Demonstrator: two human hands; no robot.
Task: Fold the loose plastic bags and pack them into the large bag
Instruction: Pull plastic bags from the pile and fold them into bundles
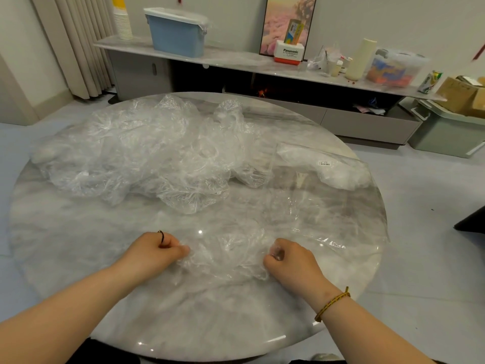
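You are holding one thin, crinkly see-through plastic bag (228,256) down low on the round grey-and-white marble table (78,245), close to you. Your left hand (154,252) pinches its left edge and your right hand (291,258) pinches its right edge. I think you hold it at both ends so you can pull it flat before you fold it. Both hands are curled like small fists, knuckles up, with the plastic squeezed between thumb and fingers. They sit apart with the bag between them, and your arms reach in from the near side of the table. The big fluffy heap of crumpled see-through bags (147,153) waits farther back on the left, out of the way, so you have room to work. The large flat clear bag with a small white label (322,185) lies on the right, near your right hand, so it looks easy to reach for packing. Something white is bunched at its far end, but I cannot tell what it is.
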